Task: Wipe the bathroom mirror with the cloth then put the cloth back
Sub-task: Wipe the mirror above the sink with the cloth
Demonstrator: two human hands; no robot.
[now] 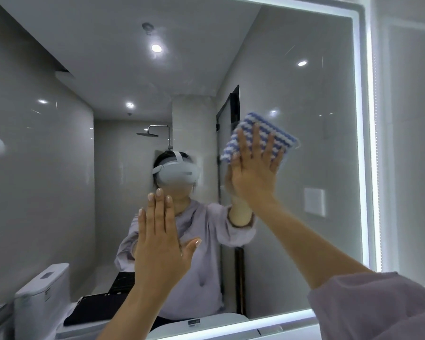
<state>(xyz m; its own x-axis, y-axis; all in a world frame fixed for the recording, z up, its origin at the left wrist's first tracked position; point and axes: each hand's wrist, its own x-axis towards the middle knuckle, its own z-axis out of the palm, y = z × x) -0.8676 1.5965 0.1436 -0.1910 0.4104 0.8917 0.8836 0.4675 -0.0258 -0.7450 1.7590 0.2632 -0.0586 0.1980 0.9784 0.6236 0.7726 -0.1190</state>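
Pressing cloth flat — right hand on mirror.

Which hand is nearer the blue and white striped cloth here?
Right. The right hand presses flat on the cloth against the mirror; the left hand is raised open, lower and to the left, apart from the cloth.

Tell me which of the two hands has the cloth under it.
The right hand, fingers straight, pressing the blue-and-white striped cloth to the mirror; the left hand is bare.
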